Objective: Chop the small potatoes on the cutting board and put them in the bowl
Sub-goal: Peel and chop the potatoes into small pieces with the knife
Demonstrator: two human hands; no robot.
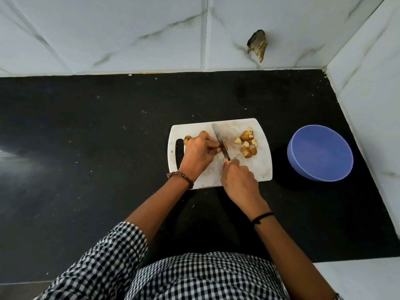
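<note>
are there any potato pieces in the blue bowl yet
No, the blue bowl shows only its bare inside, while the cut potato pieces lie in a heap on the cutting board.

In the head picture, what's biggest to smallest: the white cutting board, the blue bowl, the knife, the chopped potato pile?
1. cutting board
2. bowl
3. knife and potato pile: too alike to rank; the knife looks longer, the pile wider.
</note>
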